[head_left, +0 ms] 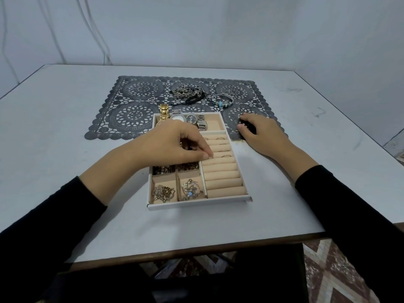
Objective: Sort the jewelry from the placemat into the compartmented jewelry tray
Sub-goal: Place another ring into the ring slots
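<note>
A beige compartmented jewelry tray [197, 203] sits on the white table, its far end overlapping a dark lace placemat [135, 115]. My left hand [175, 143] is over the tray, fingertips pinched on a small ring [210, 156] at the ring rolls [223, 180]. My right hand [260, 133] rests curled on the placemat's right front corner, covering something dark. Watches [192, 120] lie in the tray's far compartment. On the placemat remain a chain pile [188, 92], a blue-beaded bracelet [223, 101] and small rings [133, 91].
Near compartments hold tangled chains [164, 192] and a beaded piece [190, 190]. The table's front edge [196, 248] is close to my body; a patterned rug [332, 270] shows below. Pale walls stand behind the table.
</note>
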The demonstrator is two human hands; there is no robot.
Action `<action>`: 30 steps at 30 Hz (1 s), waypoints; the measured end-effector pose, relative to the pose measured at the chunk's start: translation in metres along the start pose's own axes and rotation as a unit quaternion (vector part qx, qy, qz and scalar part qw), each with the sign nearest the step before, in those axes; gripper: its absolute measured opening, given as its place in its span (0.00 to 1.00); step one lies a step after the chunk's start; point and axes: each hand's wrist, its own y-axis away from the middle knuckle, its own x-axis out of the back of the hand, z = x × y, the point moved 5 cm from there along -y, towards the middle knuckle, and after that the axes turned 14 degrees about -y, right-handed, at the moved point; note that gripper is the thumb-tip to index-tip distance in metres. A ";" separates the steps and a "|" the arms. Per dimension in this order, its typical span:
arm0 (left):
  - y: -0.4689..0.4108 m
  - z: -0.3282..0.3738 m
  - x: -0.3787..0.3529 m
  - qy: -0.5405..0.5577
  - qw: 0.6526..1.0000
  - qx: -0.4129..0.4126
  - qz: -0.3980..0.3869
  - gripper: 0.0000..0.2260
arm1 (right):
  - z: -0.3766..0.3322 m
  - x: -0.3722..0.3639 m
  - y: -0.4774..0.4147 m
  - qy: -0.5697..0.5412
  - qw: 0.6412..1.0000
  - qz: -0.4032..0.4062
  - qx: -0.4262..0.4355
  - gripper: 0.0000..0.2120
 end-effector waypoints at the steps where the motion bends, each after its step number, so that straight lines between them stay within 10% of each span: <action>1: 0.000 0.000 0.000 0.004 1.000 0.004 -0.004 0.06 | 0.000 0.000 0.000 0.001 1.000 0.001 -0.001 0.15; 30: -0.003 0.000 -0.004 0.056 0.995 0.085 -0.015 0.03 | 0.002 -0.001 -0.002 -0.006 1.000 -0.002 0.016 0.15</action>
